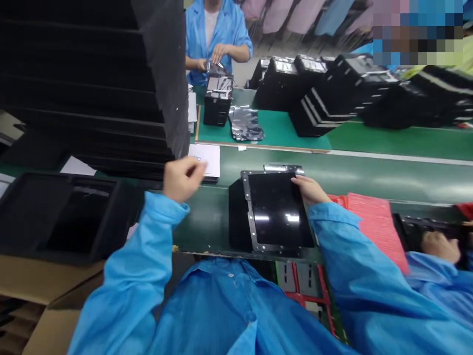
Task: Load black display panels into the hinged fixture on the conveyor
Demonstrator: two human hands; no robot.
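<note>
My right hand (pixel 311 189) grips the upper right corner of a glossy black screen panel (pixel 279 209), thumb and fingers at its edge. The panel has a metal strip with holes along its left and top sides. It leans over a black block-like piece (pixel 237 214) at the table's near edge, reflecting the lights. To the left, my left hand (pixel 184 178) is raised with its fingers curled into a pinch; whether anything is between them cannot be made out. Just beyond it lies a white printed sheet (pixel 210 159). A small shiny strip (pixel 284 169) rests behind the panel.
A tall stack of black trays (pixel 155 88) rises at left, beside an open black tray (pixel 33 212) with a dark panel. Pink foam sheets (pixel 373 222) and a co-worker's hand (pixel 441 246) are at right. Opposite, another person (pixel 218 34) handles a bag near black stacks (pixel 281 84).
</note>
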